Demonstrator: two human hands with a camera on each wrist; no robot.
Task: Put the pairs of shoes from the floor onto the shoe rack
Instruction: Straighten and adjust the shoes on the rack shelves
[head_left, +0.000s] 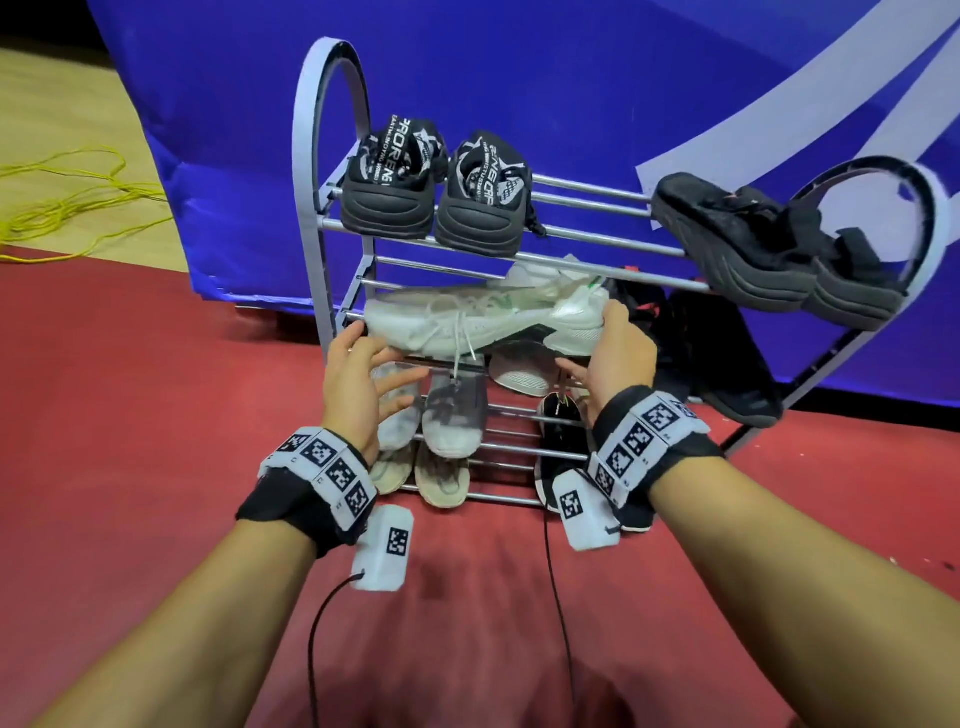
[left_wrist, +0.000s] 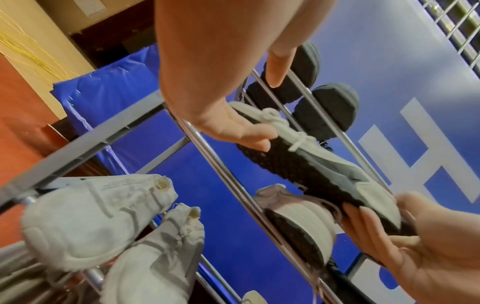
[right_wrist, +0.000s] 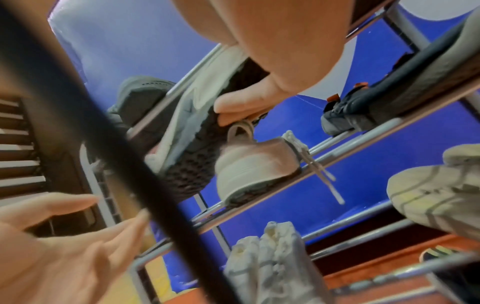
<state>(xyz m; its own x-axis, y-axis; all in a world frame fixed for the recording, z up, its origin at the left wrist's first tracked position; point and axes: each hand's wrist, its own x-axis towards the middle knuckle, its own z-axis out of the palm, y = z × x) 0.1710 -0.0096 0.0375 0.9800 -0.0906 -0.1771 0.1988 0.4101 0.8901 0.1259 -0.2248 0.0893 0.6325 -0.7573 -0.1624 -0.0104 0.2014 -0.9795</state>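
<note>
A grey metal shoe rack (head_left: 310, 171) with several tiers of bars stands against a blue wall. A white sneaker (head_left: 483, 317) with a dark sole hangs sideways in front of the second tier. My right hand (head_left: 613, 338) grips its heel, with fingers (right_wrist: 241, 107) curled onto the sole. My left hand (head_left: 389, 356) is spread open at the toe, its fingers (left_wrist: 246, 139) just under the sole there. Another white sneaker (head_left: 519, 376) sits on the bars right behind and below the held one.
Black shoes (head_left: 434, 208) and black sandals (head_left: 769, 249) fill the top tier. More black shoes (head_left: 727, 364) lie at the right. Lower tiers hold grey-white sneakers (head_left: 449, 415), beige shoes (head_left: 441, 480) and a black sneaker (head_left: 561, 431). Yellow cord (head_left: 67, 192) lies far left on the floor.
</note>
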